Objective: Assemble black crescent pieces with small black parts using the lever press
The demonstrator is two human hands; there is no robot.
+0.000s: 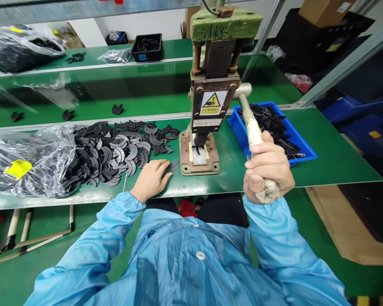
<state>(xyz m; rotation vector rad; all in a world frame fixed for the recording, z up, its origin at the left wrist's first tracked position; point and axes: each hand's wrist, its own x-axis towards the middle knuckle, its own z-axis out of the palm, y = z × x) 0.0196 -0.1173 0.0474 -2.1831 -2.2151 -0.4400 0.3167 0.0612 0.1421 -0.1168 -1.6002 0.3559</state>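
My right hand (268, 168) is wrapped around the tape-covered press lever (251, 123), which slopes down from the side of the hand press (210, 80). On the green table, my left hand (153, 178) lies palm down with thumb and fingers apart, its fingertips at a dark crescent-shaped piece (173, 166). Whether they touch it is hard to make out. Just left of that hand spreads a pile of black crescent-shaped pieces (115, 148). Under the press ram, a small dark curved part (197, 150) shows on the metal fixture (199, 159).
A blue bin (301, 149) of black parts stands right of the press. At left, a clear plastic bag (35, 148) spills crescents. Several loose pieces lie on the ledge behind; a black bin (147, 57) sits on the back shelf. A metal post (347, 63) slants at right.
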